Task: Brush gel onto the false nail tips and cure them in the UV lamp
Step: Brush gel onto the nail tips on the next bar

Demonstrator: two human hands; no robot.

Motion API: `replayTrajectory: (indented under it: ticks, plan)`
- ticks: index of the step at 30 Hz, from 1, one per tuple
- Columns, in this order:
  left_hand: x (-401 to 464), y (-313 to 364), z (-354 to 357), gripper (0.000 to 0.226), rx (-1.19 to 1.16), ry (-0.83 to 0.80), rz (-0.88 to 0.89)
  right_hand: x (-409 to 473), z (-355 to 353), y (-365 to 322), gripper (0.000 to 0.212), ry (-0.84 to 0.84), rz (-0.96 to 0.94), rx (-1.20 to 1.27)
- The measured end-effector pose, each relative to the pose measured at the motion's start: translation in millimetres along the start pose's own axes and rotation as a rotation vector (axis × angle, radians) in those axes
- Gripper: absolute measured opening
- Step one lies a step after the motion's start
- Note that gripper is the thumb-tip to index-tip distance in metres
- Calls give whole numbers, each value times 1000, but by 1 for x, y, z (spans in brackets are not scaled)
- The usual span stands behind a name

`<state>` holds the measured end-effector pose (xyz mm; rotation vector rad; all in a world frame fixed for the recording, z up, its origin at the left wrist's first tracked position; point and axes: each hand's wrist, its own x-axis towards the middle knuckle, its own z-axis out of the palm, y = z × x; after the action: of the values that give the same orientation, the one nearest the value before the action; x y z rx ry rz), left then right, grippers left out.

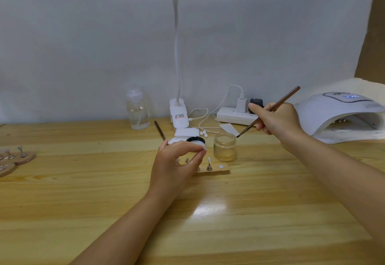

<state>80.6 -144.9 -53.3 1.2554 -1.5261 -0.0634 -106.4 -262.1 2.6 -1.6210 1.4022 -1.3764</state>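
My right hand (275, 119) grips a thin brown brush (268, 111), its tip hovering just right of the rim of an open glass jar of yellowish gel (225, 148). My left hand (177, 160) pinches a small pale nail tip (203, 147) between thumb and fingers, above a wooden holder block (216, 172). Small metal stands rise from the block, partly hidden by the hand. The white UV lamp (337, 114) sits at the far right, its opening facing me, with items inside.
A black jar lid (195, 139) and white paper pieces lie behind my left hand. A second brush (160, 130) leans there. A clear bottle (137, 108), desk lamp base (178, 114) and power strip (235, 114) stand at the back. Round wooden stands (14, 159) lie far left.
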Motion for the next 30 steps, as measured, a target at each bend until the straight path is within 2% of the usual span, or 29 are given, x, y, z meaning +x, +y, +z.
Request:
replayTrajectory:
  ticks: [7,14,17,19,22,26,28,30]
  plan:
    - [0,0,-1,24,4,-10,-3,-4,7,2,38,7,32,94]
    - [0,-2,1,12,4,-12,-22,-13,0,4,38,70,-4,148]
    - [1,-1,0,15,10,-21,-18,-32,0,-2,39,111,-89,282]
    - [1,-1,0,19,11,-26,-10,-52,4,-6,36,72,-208,348]
    - [1,-1,0,27,15,-35,-5,-80,11,-6,29,-73,-382,357]
    - [1,-2,1,24,22,-44,-6,-102,17,4,26,-234,-491,296]
    - [2,-3,2,18,31,-44,-5,-105,19,7,32,-223,-505,287]
    - [2,-3,2,18,33,-50,-3,-104,20,6,30,-191,-505,288]
